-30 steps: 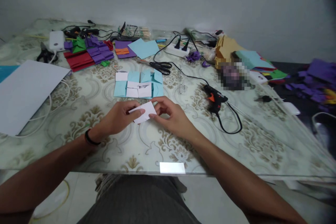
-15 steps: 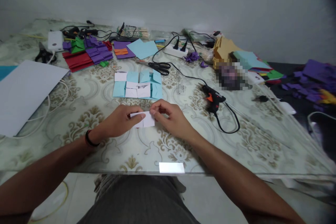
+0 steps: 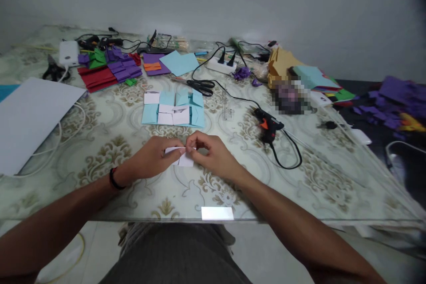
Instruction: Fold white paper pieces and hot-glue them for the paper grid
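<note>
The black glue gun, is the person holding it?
No, the glue gun lies on the table, while the left hand and the right hand both hold a small white paper.

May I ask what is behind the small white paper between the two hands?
Farther back than the white paper lies light blue folded paper, topped with white folded pieces. The white paper's far side and whatever it directly covers cannot be seen.

white paper (image 3: 187, 160); pale tabletop (image 3: 146, 199), brown floral scrolls; black glue gun (image 3: 273, 123) (orange trigger (image 3: 264, 124)).
</note>
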Tool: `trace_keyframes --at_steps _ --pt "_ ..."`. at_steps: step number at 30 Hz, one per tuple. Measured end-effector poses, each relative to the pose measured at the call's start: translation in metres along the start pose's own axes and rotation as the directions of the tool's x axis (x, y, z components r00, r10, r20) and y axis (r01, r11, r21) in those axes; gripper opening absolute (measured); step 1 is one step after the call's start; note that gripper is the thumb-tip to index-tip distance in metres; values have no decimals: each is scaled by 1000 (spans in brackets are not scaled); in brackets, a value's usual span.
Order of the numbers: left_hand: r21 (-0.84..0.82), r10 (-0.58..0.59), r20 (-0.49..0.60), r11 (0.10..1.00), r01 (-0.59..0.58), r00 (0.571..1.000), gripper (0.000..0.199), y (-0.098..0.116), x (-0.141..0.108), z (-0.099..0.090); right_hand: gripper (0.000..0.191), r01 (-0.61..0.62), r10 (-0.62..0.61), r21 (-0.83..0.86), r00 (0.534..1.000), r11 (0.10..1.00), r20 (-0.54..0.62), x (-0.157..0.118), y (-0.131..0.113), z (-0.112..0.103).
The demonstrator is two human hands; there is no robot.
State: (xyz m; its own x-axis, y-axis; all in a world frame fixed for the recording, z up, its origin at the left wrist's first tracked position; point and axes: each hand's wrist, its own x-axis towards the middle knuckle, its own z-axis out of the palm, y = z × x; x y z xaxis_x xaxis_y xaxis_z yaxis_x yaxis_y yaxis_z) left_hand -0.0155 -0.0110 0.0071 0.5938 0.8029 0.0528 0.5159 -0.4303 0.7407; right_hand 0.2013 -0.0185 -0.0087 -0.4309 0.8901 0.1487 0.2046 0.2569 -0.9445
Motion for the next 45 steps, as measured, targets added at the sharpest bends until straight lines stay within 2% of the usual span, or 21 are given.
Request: trace_keyframes --at_steps 6,10,13,19,23,27,34,40,45 --pt "-6 115 -35 993 -115 993 25 2 -2 -2 9 21 -23 39 999 999 48 0 -3 0" --pt "-23 132 -65 991 -134 989 24 2 -2 -10 10 -9 6 55 998 998 59 1 -2 -4" --pt "-43 115 -116 992 -120 987 24 1 -3 -15 10 -1 -2 68 999 998 42 2 1 -9" --pt "-64 1 -209 998 -15 978 29 2 -2 -19 4 4 -5 141 1000 990 10 5 4 -17" --pt "-77 -26 -155 997 14 988 29 3 -1 -14 12 -25 28 146 999 989 -19 3 1 -12" --pt "-42 -22 -65 999 20 998 27 -2 0 -8 12 -46 50 114 998 992 -27 2 0 -8" --pt "-8 -9 55 1000 10 998 43 -5 0 -4 8 -48 48 108 999 993 3 2 2 -4" --pt "29 30 112 999 -34 993 39 -6 0 -1 7 -56 54 99 998 993 28 1 1 0" --pt "52 71 112 996 -78 991 42 -8 -1 -1 5 -62 59 82 998 995 32 1 0 1"
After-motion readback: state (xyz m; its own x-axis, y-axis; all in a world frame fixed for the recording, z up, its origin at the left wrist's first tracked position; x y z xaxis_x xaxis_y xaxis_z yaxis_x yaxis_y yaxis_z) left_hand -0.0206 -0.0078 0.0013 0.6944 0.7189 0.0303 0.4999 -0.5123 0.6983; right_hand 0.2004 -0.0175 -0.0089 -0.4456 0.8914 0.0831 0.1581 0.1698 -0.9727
